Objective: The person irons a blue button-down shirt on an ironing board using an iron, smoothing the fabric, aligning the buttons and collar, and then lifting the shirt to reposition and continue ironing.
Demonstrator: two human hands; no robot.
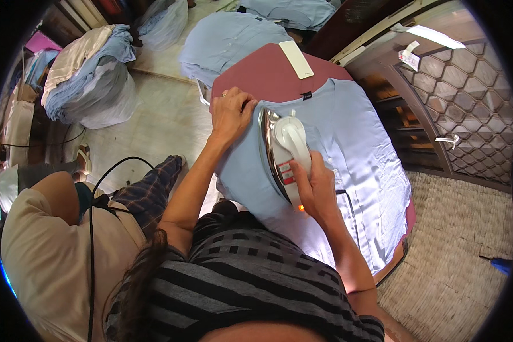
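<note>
A light blue shirt point(356, 137) lies spread over a maroon ironing board point(251, 71), its neckline with a dark label toward the board's far end. My right hand point(319, 187) is closed round the white handle of an electric iron point(275, 154), which rests on the shirt's left part. An orange light glows at the iron's heel. At the shirt's far left edge, my left hand point(232, 115) has its fingers curled onto the fabric, thumb and fingertips close together beside the iron's tip. A white card strip point(295, 60) lies at the far end of the board.
More light blue shirts point(228, 43) lie beyond the board. A bundle of folded clothes point(88, 68) stands at the far left. Close on my left sits a person in a cream top point(68, 262). A black cord point(92, 245) hangs there. A lattice metal door point(467, 97) stands at right.
</note>
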